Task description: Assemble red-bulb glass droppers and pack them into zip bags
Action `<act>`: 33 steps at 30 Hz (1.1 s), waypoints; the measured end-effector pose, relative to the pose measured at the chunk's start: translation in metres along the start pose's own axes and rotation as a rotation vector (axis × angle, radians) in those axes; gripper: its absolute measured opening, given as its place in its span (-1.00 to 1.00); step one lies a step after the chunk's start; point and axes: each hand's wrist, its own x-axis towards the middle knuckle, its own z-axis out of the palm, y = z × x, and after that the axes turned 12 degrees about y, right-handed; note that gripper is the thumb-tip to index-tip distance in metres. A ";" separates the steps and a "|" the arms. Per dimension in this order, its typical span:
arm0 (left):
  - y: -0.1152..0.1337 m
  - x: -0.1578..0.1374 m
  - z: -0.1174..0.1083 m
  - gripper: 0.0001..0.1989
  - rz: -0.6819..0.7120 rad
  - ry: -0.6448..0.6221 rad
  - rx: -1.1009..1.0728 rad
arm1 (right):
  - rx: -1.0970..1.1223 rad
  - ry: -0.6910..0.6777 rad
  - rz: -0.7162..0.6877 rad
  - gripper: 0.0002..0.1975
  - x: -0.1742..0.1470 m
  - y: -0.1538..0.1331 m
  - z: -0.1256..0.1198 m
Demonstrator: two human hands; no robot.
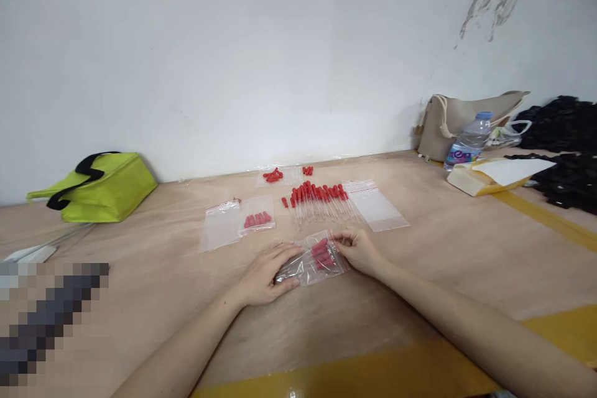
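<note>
A small clear zip bag [305,267] with several red rubber bulbs [323,255] inside lies between my hands on the table. At its left end, my left hand [268,277] holds the bag, fingers on the far side and thumb on the near side. Thumb and fingertips of my right hand [359,249] pinch the right edge near the red zip line. Just beyond the bag lies a row of thin clear droppers [321,208] with red bulb tops. To their left, another zip bag [259,204] has several red bulbs in it.
Flat clear bags lie left [221,227] and right [380,208] of the droppers. Loose red bulbs [273,175] rest on plastic farther back. A lime-green bag [109,186] stands left; a water bottle [469,140], beige handbag [438,127] and open box [485,183] stand right.
</note>
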 end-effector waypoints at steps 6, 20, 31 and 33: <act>-0.004 -0.002 0.003 -0.48 0.003 0.004 0.019 | 0.066 -0.119 0.110 -0.73 0.000 0.002 0.001; -0.003 -0.002 0.001 -0.61 0.029 -0.036 0.081 | 0.097 -0.252 0.092 -0.74 0.001 -0.006 -0.005; -0.003 -0.002 0.002 -0.62 0.018 -0.036 0.072 | -0.188 -0.433 -0.102 -0.74 0.008 -0.017 -0.022; -0.002 -0.002 0.001 -0.62 0.010 -0.038 0.068 | -0.203 -0.403 -0.055 -0.76 0.017 -0.015 -0.027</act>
